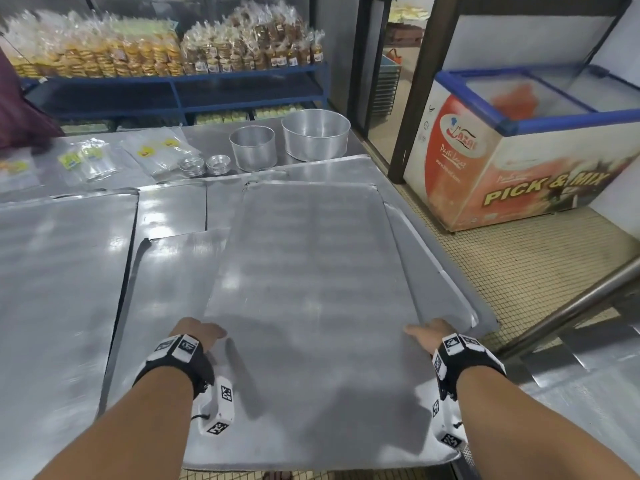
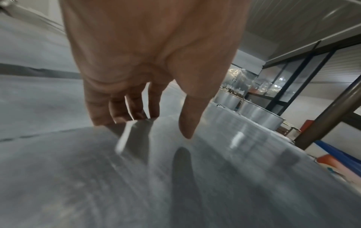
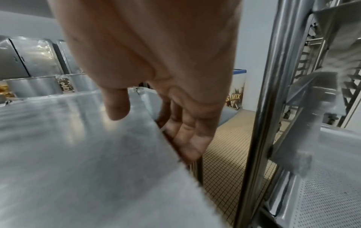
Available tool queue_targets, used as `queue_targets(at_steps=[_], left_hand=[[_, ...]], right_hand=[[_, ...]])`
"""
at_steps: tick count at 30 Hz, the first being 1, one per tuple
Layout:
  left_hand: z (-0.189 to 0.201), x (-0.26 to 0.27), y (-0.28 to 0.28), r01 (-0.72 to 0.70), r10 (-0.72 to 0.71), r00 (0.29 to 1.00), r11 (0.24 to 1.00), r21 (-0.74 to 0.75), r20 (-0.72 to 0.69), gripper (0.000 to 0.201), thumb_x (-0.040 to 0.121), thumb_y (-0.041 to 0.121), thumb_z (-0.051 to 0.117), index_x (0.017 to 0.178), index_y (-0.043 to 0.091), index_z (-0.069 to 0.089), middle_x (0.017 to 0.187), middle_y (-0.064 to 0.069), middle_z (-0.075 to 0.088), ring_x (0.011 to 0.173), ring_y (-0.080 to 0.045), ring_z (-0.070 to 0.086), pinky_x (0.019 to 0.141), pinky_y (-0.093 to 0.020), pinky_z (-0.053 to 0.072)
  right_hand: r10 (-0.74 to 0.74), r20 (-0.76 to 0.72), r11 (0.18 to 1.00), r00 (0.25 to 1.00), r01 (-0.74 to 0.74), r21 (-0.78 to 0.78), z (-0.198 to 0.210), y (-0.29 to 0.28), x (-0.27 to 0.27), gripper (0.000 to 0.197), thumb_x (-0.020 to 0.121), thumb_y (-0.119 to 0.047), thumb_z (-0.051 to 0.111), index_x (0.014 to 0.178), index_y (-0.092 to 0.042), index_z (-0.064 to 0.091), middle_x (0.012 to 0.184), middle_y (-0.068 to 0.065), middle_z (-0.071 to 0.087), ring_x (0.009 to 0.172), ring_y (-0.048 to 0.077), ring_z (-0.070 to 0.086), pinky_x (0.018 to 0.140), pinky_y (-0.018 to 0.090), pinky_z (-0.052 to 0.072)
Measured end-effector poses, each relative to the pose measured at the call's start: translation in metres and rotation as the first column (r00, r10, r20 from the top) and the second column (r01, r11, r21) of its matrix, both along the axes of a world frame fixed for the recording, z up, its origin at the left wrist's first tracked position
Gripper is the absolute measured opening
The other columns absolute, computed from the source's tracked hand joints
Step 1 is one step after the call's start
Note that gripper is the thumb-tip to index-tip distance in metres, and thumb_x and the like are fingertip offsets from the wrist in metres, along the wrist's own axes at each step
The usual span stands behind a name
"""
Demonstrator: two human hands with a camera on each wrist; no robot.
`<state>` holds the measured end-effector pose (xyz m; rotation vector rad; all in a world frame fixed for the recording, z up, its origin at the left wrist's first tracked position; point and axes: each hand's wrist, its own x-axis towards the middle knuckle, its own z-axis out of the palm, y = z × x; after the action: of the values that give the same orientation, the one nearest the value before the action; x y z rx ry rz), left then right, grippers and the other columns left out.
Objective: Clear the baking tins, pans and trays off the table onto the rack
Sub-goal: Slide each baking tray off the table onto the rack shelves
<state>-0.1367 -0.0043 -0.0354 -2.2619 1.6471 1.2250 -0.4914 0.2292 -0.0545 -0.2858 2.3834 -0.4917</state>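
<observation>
Hands clamp the big tray [image 1: 308, 289]: left hand [image 1: 197, 332] and right hand [image 1: 431, 332] pinching its near side edges, low over the bench [image 1: 166, 209]. Risk: swinging right, it clips the rack post [image 3: 271, 92].

The chest freezer [image 1: 519, 161] beside the table carries the large yellow words "PICK & MIX" along the lower part of its front, and the right wrist view catches the tail of the same words, "& MIX", on that freezer [image 3: 235, 95]. Its end panel bears a red logo and a line of script below it, both too blurred to read. The yellow labels on the clear bags [image 1: 152, 152] on the table cannot be read either.
</observation>
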Motion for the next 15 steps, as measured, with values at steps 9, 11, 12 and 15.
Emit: queue_targets(at_steps=[9,11,12,15], left_hand=[[-0.029,-0.021,-0.037,-0.065,0.065,0.998,0.996,-0.061,-0.001,0.089,0.054,0.061,0.084,0.114,0.001,0.058,0.103,-0.02,0.07,0.089,-0.038,0.068,0.08,-0.043,0.057],[-0.042,-0.022,-0.043,-0.081,0.084,0.996,0.994,-0.071,0.038,0.106,0.043,0.07,0.081,0.121,0.005,0.049,0.112,-0.021,0.066,0.1,-0.044,0.066,0.088,-0.052,0.055],[-0.051,-0.022,-0.047,-0.086,0.089,0.995,0.993,-0.076,0.037,0.11,0.042,0.072,0.08,0.124,0.008,0.045,0.116,-0.021,0.064,0.102,-0.045,0.064,0.09,-0.054,0.054],[-0.05,-0.023,-0.052,-0.077,0.078,0.997,0.995,-0.062,0.015,0.112,0.042,0.073,0.079,0.127,0.01,0.043,0.119,-0.021,0.062,0.104,-0.046,0.064,0.091,-0.056,0.053]], right_hand=[[-0.278,0.007,0.959,0.961,0.278,-0.06,-0.004,-0.04,0.024,0.095,0.058,-0.051,0.088,0.131,-0.003,0.053,0.132,0.018,0.059,0.118,0.035,0.059,0.099,0.038,0.047],[-0.345,0.054,0.933,0.937,0.349,-0.091,-0.009,-0.042,0.023,0.092,0.05,-0.046,0.093,0.124,-0.001,0.06,0.122,0.017,0.066,0.109,0.034,0.065,0.099,0.04,0.05],[-0.383,0.073,0.913,0.921,0.389,-0.123,-0.01,-0.043,0.023,0.088,0.052,-0.039,0.095,0.121,0.002,0.061,0.117,0.016,0.068,0.104,0.033,0.067,0.097,0.041,0.051],[-0.456,0.095,0.872,0.885,0.465,-0.152,-0.013,-0.047,0.027,0.088,0.046,-0.034,0.098,0.117,0.005,0.063,0.106,0.017,0.071,0.092,0.031,0.069,0.093,0.043,0.054]])
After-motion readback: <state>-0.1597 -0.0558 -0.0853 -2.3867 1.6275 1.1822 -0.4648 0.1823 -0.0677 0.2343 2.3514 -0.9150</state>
